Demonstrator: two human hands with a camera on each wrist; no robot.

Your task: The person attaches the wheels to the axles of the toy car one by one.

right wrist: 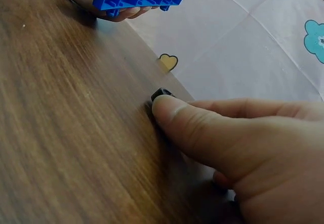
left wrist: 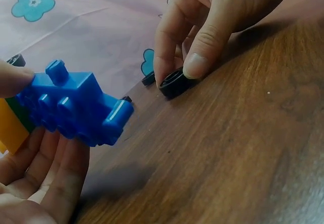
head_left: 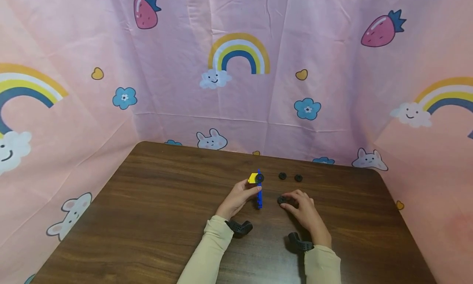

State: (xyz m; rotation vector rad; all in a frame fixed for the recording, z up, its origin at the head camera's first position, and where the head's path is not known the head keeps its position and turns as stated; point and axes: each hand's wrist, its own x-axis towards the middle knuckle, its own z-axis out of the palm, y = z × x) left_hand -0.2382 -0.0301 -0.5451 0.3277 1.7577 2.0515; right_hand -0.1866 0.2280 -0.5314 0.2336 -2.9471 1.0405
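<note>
In the lower middle of the head view, a blue toy base point(head_left: 260, 198) bearing a yellow block point(head_left: 253, 178) and a black wheel point(head_left: 260, 178) is being gripped between thumb and fingers of the left hand point(head_left: 238, 198). Right of it, a loose wheel point(head_left: 281, 199) is being pinched, fingertips nearly together, by the right hand point(head_left: 304, 210). Above, two dark wheels point(head_left: 282, 176) are being supported by the table point(head_left: 155, 202).

You wear long, pale cream sleeves, plain cloth: left sleeve point(head_left: 207, 251) creased, right sleeve point(head_left: 322, 265) same colour, both ending at the wrists. Black wrist pieces, chunky, bent: left mount point(head_left: 241, 228), right mount point(head_left: 301, 243), small holes visible on the latter. Your left hand point(head_left: 237, 199) and right hand point(head_left: 305, 211) are bare.
</note>
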